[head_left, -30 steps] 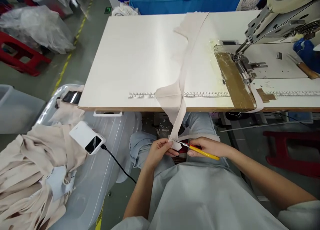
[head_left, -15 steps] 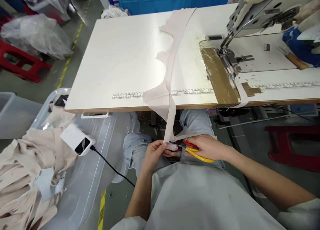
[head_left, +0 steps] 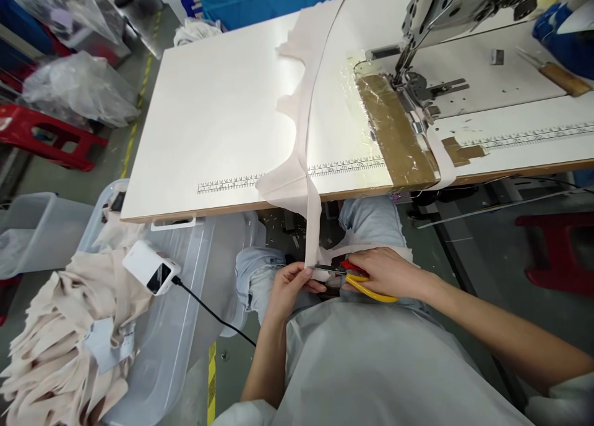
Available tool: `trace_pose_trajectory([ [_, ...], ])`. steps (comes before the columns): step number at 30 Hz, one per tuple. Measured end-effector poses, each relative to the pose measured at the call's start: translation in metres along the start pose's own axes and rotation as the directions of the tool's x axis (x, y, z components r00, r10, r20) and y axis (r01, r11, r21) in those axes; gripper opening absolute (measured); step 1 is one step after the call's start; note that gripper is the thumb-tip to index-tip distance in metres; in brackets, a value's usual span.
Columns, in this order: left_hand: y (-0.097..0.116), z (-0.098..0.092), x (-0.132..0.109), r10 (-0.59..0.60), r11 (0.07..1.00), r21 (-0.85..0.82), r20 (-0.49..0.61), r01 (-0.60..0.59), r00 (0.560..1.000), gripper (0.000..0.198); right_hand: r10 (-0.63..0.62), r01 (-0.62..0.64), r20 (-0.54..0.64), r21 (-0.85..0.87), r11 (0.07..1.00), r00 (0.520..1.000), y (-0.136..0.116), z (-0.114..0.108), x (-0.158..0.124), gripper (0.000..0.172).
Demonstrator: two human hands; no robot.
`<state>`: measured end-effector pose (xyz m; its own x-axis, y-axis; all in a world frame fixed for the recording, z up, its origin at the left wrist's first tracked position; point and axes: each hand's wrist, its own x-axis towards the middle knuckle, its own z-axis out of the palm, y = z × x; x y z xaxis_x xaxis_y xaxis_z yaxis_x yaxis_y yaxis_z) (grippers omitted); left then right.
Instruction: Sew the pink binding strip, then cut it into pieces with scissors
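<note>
Over the flat white tabletop (head_left: 218, 117), room is found left of the scalloped beige fabric (head_left: 301, 98), upper centre; upper right is blocked by a grey metal sewing machine (head_left: 459, 12).

Underfoot, grey-green floor (head_left: 236, 379), marked by yellow-and-black tape (head_left: 148, 66) at far left and again lower down; white-topped bench (head_left: 218, 110), brown along its front edge, with a printed ruler strip (head_left: 227, 184) close to that edge; bright sheen of light across the top; pale scraps (head_left: 296, 242) strewn in the gloom beneath; at the far side, a blue panel (head_left: 273, 2); at left, a red plastic stool (head_left: 54, 128) near a translucent bag (head_left: 77, 86), with a clear tub (head_left: 60, 237) below; at far right, another red stool (head_left: 557, 221), in dimmer light.
</note>
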<state>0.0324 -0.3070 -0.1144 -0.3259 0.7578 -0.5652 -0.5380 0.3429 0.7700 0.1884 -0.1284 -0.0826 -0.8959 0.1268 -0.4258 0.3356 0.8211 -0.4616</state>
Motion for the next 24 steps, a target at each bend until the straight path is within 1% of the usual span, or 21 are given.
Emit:
trace_pose_trajectory([
  [4,-0.002,-0.003,-0.001,-0.004,1.000,0.022,0.010,0.004,1.000,0.045,-0.025,0.025,-0.019,-0.019,1.000,0.999,-0.003,0.001,0.007,0.035],
  [7,-0.002,-0.004,-0.001,-0.016,1.000,0.021,-0.003,0.016,1.000,0.045,-0.011,0.011,0.002,-0.013,1.000,1.000,-0.004,0.004,0.010,0.036],
  [10,-0.002,-0.003,-0.001,-0.019,0.999,0.036,-0.004,0.019,1.000,0.044,0.010,-0.010,-0.002,0.024,1.000,1.000,-0.003,0.009,0.010,0.037],
  [13,-0.003,-0.003,0.001,-0.014,0.996,0.084,0.021,0.012,1.000,0.042,0.034,-0.031,-0.024,0.081,0.996,0.999,-0.001,0.014,0.007,0.036],
  [15,-0.003,-0.006,0.002,-0.013,0.991,0.134,0.051,0.006,0.999,0.041,0.048,-0.042,-0.057,0.096,0.994,0.997,0.000,0.016,0.003,0.036],
  [16,-0.003,-0.009,0.003,0.010,0.986,0.168,0.049,-0.019,0.999,0.042,0.052,-0.044,-0.081,0.096,0.994,0.995,0.000,0.017,0.002,0.035],
  [17,-0.002,-0.012,0.006,0.060,0.975,0.212,0.020,-0.063,0.998,0.044,0.052,-0.042,-0.108,0.097,0.994,0.993,0.000,0.018,-0.001,0.035],
  [18,0.000,-0.015,0.009,0.140,0.955,0.269,-0.040,-0.124,0.989,0.048,0.050,-0.036,-0.134,0.104,0.994,0.990,0.000,0.019,-0.003,0.035],
  [19,0.003,-0.018,0.013,0.247,0.920,0.341,-0.116,-0.195,0.962,0.051,0.047,-0.029,-0.159,0.118,0.993,0.986,0.000,0.020,-0.006,0.036],
  [20,0.007,-0.019,0.019,0.367,0.866,0.425,-0.184,-0.263,0.912,0.052,0.046,-0.020,-0.181,0.141,0.990,0.982,0.000,0.022,-0.009,0.038],
  [21,0.013,-0.020,0.026,0.480,0.799,0.510,-0.223,-0.319,0.848,0.052,0.046,-0.012,-0.199,0.170,0.985,0.979,0.000,0.024,-0.011,0.039],
  [22,0.019,-0.018,0.034,0.573,0.729,0.580,-0.226,-0.364,0.787,0.051,0.049,-0.005,-0.213,0.203,0.979,0.976,0.000,0.025,-0.014,0.040],
  [23,0.025,-0.016,0.043,0.642,0.664,0.628,-0.201,-0.406,0.740,0.049,0.052,0.003,-0.225,0.240,0.971,0.973,-0.001,0.027,-0.016,0.040],
  [24,0.032,-0.012,0.051,0.680,0.618,0.651,-0.164,-0.440,0.714,0.045,0.057,0.011,-0.238,0.274,0.962,0.970,-0.002,0.029,-0.018,0.039],
])
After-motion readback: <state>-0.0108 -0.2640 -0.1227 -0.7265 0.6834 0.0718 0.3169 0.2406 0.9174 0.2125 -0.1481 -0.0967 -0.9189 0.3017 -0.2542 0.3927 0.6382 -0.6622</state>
